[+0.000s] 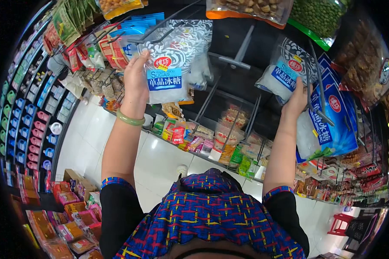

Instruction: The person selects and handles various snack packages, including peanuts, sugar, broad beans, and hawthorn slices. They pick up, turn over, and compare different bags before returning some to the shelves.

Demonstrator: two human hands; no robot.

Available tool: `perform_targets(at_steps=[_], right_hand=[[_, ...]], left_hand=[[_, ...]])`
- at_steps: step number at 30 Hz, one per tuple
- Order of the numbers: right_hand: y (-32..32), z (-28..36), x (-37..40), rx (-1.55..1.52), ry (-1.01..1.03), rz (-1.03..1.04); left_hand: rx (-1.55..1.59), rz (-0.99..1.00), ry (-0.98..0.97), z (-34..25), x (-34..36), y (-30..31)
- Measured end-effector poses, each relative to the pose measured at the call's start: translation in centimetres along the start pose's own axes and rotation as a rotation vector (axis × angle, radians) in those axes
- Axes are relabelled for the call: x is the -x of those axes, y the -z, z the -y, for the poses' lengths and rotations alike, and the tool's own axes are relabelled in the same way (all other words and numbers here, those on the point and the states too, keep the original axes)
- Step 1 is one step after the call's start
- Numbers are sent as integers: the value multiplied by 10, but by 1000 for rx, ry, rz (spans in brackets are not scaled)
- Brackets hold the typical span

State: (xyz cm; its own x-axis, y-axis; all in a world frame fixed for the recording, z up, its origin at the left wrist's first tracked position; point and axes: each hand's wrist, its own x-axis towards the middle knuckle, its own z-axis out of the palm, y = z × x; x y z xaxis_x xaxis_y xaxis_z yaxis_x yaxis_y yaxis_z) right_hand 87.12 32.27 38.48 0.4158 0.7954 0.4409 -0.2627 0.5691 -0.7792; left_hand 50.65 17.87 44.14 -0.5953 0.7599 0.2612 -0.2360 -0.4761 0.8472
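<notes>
My left hand (136, 77), with a green bangle (130, 119) at its wrist, is closed on the left edge of a clear bag of rock sugar (170, 64). More bags of the same silver-patterned kind hang close behind it by a metal hook. My right hand (295, 102) grips the lower right edge of another rock sugar bag (285, 71), which is tilted and held apart from the left bags. Right beside that hand hang blue rock sugar bags (333, 116) of a different design.
Metal display hooks (242, 47) stick out from a dark back panel. Bags of green beans (320, 19) and dried goods hang above. Lower racks hold small packets (177, 131). Shelves of bottles (30, 125) line the left. A red stool (341, 224) stands at lower right.
</notes>
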Motion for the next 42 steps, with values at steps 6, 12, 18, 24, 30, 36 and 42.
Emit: perform_targets(at_steps=[6, 12, 18, 24, 30, 36, 42], right_hand=[[-12, 28, 19, -58, -74, 66], [-16, 52, 28, 206, 73, 41], [-8, 74, 59, -188, -119, -57], [-7, 105, 99, -269, -177, -114], [14, 122, 132, -364, -235, -51], [34, 129, 160, -296, -111, -57], [43, 99, 199, -190, -307, 482]], left_hand=[[-86, -29, -124, -6, 13, 6], [-78, -32, -178, -14, 3, 1], [-53, -15, -184, -13, -7, 1], [-48, -13, -103, -6, -14, 1], [-116, -51, -79, 3, -19, -15], [-434, -219, -479, 37, 60, -21], [-181, 561, -36, 20, 155, -63]])
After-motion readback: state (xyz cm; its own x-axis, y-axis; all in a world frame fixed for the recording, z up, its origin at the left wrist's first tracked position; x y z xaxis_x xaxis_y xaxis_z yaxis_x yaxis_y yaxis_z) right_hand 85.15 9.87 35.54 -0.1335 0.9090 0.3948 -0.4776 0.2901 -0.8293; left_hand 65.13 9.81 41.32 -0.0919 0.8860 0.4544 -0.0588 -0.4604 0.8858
